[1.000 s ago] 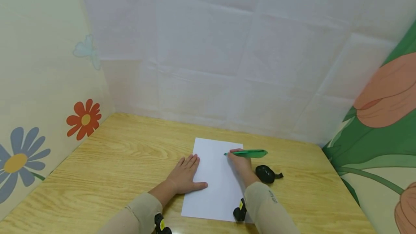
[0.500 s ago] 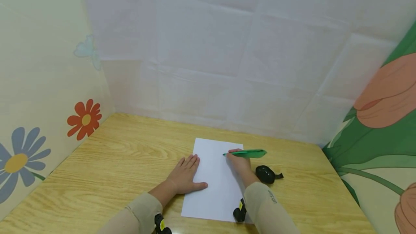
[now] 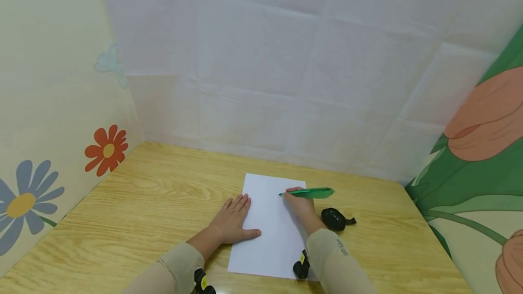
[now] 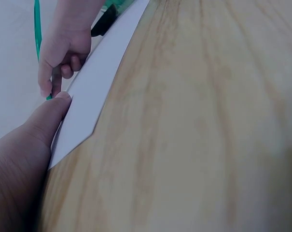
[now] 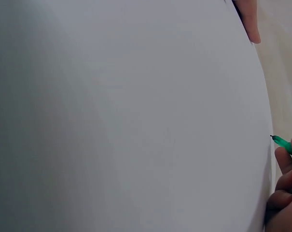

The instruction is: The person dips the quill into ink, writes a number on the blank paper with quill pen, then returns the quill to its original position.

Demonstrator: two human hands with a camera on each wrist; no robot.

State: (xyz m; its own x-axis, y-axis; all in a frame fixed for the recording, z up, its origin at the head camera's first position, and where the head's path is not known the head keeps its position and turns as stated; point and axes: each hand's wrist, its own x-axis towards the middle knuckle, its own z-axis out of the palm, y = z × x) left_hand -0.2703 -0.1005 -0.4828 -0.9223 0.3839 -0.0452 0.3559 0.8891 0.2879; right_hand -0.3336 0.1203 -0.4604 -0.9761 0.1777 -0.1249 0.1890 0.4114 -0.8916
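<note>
A sheet of white paper (image 3: 265, 251) lies on the wooden table in front of me. My left hand (image 3: 232, 222) rests flat along its left edge, fingers straight, thumb spread out over the sheet. Between thumb and fingers of my right hand (image 3: 301, 206) I pinch a green pen (image 3: 316, 193) whose barrel widens like a leaf or feather. Its dark tip points left, at the upper right part of the paper; in the right wrist view the pen (image 5: 282, 143) is only partly seen. Whether the tip touches the sheet, I cannot tell. No marks can be made out.
Just right of my right forearm lies a glossy black rounded object (image 3: 333, 219) with a short strap. Black wrist cameras sit under both sleeves. A creased white sheet (image 3: 261, 58) hangs behind the table (image 3: 171, 185), with flower-patterned walls on both sides.
My right hand has slid very slightly to the left, taking the green pen with it. The left hand and the paper stay where they were.
</note>
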